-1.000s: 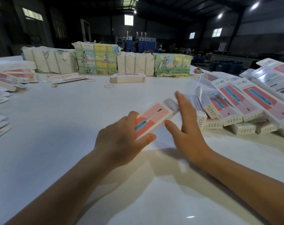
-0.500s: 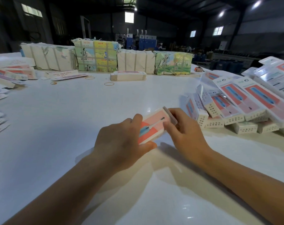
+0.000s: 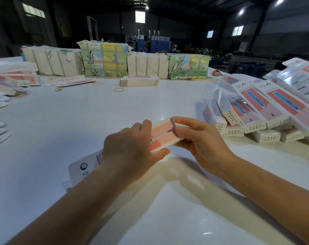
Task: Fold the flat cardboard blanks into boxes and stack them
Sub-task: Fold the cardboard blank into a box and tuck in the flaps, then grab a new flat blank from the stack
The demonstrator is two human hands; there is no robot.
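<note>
Above the table (image 3: 79, 121), both hands (image 3: 132, 147) (image 3: 199, 140) grip one half-folded box (image 3: 163, 134); finished boxes (image 3: 256, 117) pile right, blanks (image 3: 139, 80) remain.

Pink box (image 3: 163, 134) held tilted above table; folded boxes (image 3: 256, 117) apparently piled right.

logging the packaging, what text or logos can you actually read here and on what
No text is sharp enough to quote.
Box gripped by the left hand and right hand: round dark logo on its white end, lettering beside it blurred.
Folded boxes on the right: rows of print, too small.
Wrapped bundles at the back: coloured characters, unreadable.
</note>
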